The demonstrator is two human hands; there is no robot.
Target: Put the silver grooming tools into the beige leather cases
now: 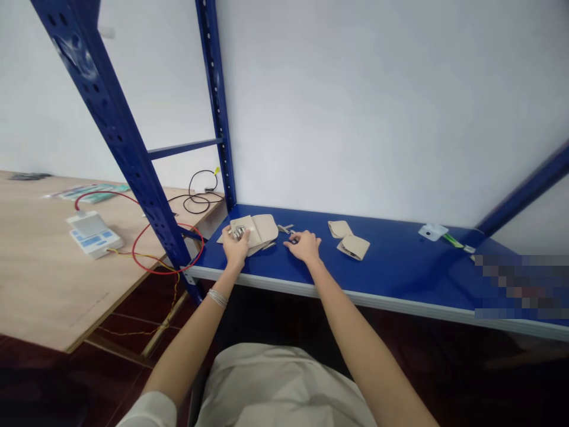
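The left hand (235,242) held the open pouch (263,229) down at the 9 o'clock end of the shelf (400,279), fingers curled on it. The right hand (304,244) touched loose metal bits (287,228); whether it gripped them I could not tell. Two pouches (354,247) at 3 o'clock looked finished, and the open one probably was not. Its long axis ran 9-to-3, with the flap toward 3.

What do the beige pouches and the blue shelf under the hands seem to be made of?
Beige pouches: probably soft fabric or faux suede, matte; flaps fold limply and show no shine. Blue shelf: probably painted metal, smooth with a faint sheen, and a pale grey front edge.
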